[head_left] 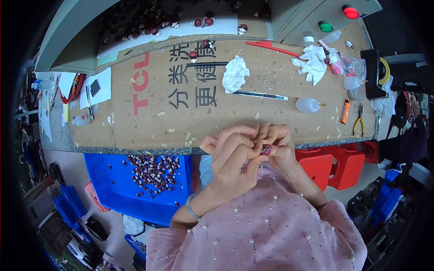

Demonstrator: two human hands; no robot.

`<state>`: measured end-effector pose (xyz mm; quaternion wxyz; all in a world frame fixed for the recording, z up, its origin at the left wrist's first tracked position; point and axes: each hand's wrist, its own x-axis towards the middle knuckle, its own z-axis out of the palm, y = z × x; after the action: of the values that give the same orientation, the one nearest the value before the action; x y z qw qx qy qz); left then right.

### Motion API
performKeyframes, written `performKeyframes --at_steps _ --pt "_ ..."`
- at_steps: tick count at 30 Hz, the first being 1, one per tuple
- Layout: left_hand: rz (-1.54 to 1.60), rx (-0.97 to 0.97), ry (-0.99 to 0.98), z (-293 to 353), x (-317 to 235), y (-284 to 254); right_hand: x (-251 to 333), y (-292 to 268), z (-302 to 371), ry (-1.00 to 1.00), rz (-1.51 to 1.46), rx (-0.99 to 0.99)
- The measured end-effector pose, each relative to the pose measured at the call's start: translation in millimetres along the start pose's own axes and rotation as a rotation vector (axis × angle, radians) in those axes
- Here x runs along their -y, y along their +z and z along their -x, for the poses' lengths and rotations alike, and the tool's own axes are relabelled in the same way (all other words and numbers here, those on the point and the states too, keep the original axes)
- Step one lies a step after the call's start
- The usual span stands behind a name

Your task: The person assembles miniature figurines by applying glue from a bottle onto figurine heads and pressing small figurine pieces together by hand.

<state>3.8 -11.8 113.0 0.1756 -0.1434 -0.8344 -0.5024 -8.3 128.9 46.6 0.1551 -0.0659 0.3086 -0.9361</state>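
Close to my chest, at the table's near edge, both hands meet around one small dark red figurine part. My left hand is closed, its thumb and fingertips pinching the left side of the part. From the other side my right hand grips it with bent fingers and thumb. A bit of something pale or metallic shows on its face, too small to name. Fingers cover most of the rest. Similar red and white figurines lie on the cardboard and on the shelf beyond.
Cardboard with printed lettering covers the table. On it lie a crumpled tissue, a utility knife, a squeeze bottle, yellow-handled pliers and an orange tube. A blue bin of figurines stands lower left; red stools stand right.
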Motion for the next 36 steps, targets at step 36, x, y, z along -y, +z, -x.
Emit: performKeyframes --at_steps 36 --pt "1.368 0.106 -0.724 16.2 44.2 9.0 38.4 47.7 -14.2 -0.169 1.195 0.013"
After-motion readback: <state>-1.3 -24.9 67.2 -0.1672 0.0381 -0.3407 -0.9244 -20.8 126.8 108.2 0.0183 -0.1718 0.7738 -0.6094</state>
